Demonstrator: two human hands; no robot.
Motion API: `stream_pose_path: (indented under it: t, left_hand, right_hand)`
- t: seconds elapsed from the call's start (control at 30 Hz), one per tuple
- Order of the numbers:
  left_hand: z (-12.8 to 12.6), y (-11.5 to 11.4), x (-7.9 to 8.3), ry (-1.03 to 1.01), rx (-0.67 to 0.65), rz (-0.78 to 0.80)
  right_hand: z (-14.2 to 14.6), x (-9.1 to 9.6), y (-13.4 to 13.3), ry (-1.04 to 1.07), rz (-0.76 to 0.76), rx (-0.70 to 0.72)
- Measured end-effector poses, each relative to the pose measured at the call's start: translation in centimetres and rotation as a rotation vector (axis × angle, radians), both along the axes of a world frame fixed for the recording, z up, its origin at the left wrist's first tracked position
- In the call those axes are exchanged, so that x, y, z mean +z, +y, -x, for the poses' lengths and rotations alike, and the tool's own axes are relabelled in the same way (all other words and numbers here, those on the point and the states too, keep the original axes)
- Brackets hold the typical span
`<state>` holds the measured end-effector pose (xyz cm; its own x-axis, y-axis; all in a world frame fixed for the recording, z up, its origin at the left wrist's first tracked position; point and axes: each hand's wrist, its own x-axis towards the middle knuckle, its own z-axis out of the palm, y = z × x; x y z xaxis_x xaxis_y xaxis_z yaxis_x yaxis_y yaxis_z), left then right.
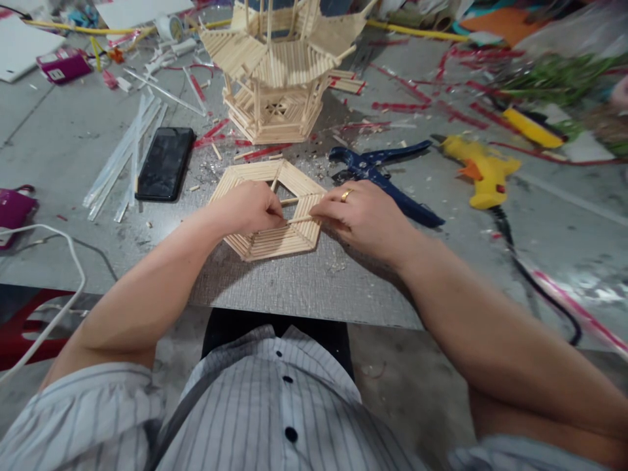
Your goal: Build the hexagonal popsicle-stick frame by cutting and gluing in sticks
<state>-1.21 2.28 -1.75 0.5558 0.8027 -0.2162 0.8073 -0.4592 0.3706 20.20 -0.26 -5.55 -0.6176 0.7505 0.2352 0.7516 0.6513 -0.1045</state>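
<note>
A flat hexagonal frame of wooden sticks [260, 242] lies on a grey mat [294, 288] in front of me. My left hand [248, 208] and my right hand [360, 212] meet over its open middle. Both pinch the ends of a thin wooden stick [298, 220] laid across the hole. A ring is on my right hand. Behind the frame stands a tall pavilion model [279, 72] built from the same sticks.
Blue cutters [380, 173] lie right of the frame, a yellow glue gun [483, 171] with a black cord beyond them. A black phone [165, 163] and clear glue sticks [125, 154] lie at left. Red tape scraps, stick offcuts and a white cable [59, 307] lie around.
</note>
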Motion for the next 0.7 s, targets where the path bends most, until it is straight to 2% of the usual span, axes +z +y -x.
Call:
stream_pose_path:
  t: [0.2,0.53,0.6,0.7]
  left_hand:
    - [-0.2,-0.1,0.1,0.034,0.005,-0.017]
    - [0.0,0.0,-0.1,0.011,-0.070,-0.045]
    - [0.1,0.1,-0.1,-0.023,-0.074,-0.040]
    - [0.4,0.3,0.0,-0.114,-0.010,-0.010]
  right_hand:
    - [0.0,0.1,0.0,0.005,0.011,-0.006]
    - [-0.1,0.3,0.1,0.059,0.029,-0.018]
    - [-0.6,0.8,0.3,0.137,0.007,-0.092]
    - [-1.9,1.9,0.8,0.253,-0.082,-0.341]
